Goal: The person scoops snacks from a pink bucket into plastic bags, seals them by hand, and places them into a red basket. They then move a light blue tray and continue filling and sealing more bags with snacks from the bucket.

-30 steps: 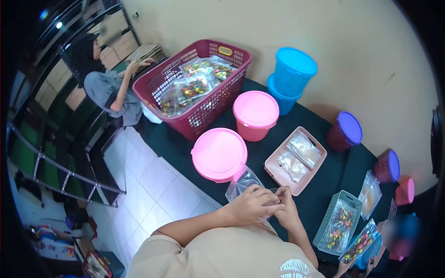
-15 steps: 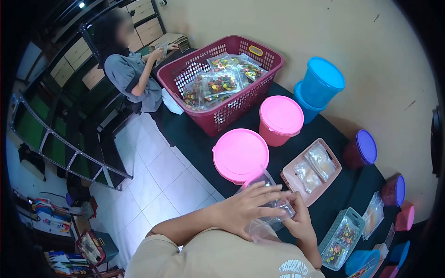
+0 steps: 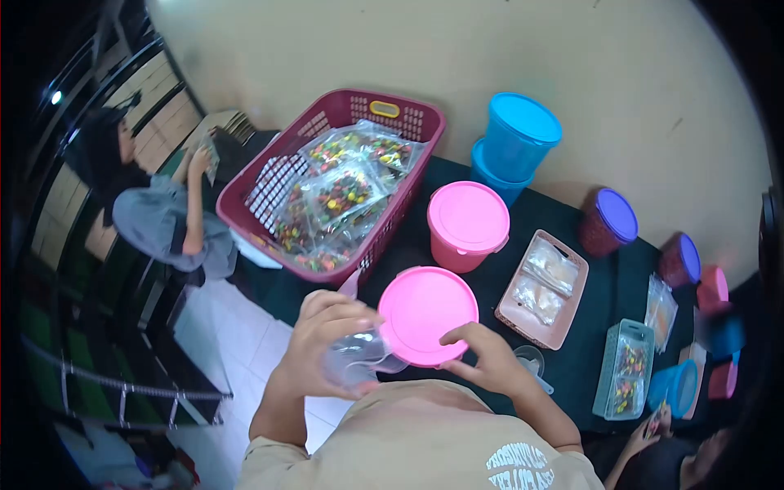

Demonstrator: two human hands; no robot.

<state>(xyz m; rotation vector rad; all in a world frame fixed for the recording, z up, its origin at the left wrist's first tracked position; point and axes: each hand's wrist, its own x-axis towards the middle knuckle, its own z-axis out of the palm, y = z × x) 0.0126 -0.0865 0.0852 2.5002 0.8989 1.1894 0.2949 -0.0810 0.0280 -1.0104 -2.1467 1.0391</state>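
My left hand (image 3: pixel 322 339) is wrapped round a clear plastic item (image 3: pixel 355 358), blurred by motion, perhaps a bag or cup. Close to my right hand (image 3: pixel 486 359), the round pink lid (image 3: pixel 429 316) tops a tub at the table's near edge. That hand's thumb and forefinger are apart at the lid's right rim, with nothing seen between them. Right of it, a clear scoop or small cup (image 3: pixel 531 359) lies on the dark cloth. Behind the near tub stands another pink tub (image 3: pixel 468 224) with its lid on.
A maroon basket (image 3: pixel 408 184) holds bags of colourful sweets. Blue tubs (image 3: pixel 523 135), a pink tray (image 3: pixel 543 327) with packets, a green basket (image 3: pixel 608 384) and purple-lidded tubs (image 3: pixel 614 216) stand rightward. One person (image 3: pixel 163 220) is at the left, another (image 3: pixel 661 461) at the lower right.
The view has shifted. My hands have moved apart; the clear plastic stays in my left hand, and my right hand has let go and reached the pink lid. A second person has come into view.
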